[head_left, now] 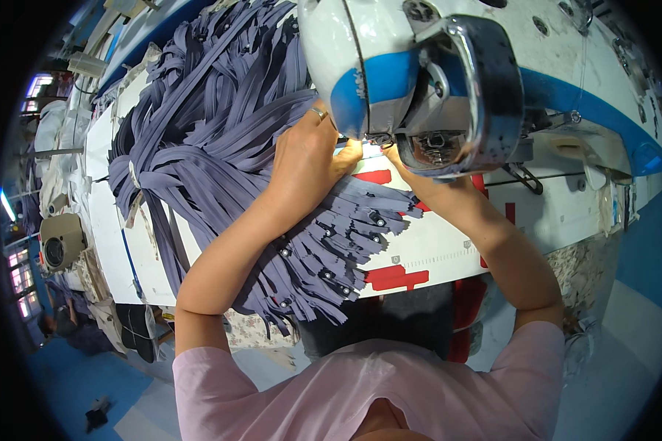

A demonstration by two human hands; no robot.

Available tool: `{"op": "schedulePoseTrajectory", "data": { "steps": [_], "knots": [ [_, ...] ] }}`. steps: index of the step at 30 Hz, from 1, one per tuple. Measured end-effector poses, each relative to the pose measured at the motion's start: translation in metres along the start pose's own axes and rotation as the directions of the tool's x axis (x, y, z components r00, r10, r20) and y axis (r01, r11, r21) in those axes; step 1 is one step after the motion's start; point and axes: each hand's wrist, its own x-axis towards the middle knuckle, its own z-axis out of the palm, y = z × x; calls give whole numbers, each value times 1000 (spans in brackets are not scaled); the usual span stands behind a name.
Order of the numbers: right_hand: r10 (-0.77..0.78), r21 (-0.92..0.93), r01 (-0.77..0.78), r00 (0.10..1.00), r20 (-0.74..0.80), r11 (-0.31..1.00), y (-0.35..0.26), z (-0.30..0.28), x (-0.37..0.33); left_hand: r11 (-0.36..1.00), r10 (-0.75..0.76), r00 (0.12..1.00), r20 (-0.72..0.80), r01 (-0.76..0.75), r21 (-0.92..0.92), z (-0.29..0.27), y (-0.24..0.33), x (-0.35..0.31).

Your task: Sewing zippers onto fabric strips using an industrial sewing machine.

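Observation:
A white and blue sewing machine [368, 81] stands before me, its needle area lit by a small lamp. My left hand [309, 158], a ring on one finger, is closed just left of the needle, thumb toward the light. What it pinches is hidden. From the right, my right hand [438, 192] reaches in under the machine head, which covers most of its fingers. A large bundle of grey-purple zippers [206, 165] lies under and beside my left forearm, tied at its left with a pale band [133, 175]. Their cut ends and dark sliders fan out toward me.
The white machine table [449, 246] carries red tape strips [397, 277] and a printed ruler scale. Pale cloth [577, 151] lies at the right behind the machine head. A beige box-shaped device [62, 242] is at the far left. Blue floor [73, 378] shows below.

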Motion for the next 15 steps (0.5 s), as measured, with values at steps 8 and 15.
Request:
{"op": "schedulePoseTrajectory", "data": {
  "steps": [8,15],
  "knots": [
    [-51,-35,48,994,-101,998,5,5,-5,993,24,999,34,-28,113,3,-3,1],
    [-47,-101,59,992,113,993,4,-8,3,999,12,997,-82,-7,52,2,2,2]
  ]
}}
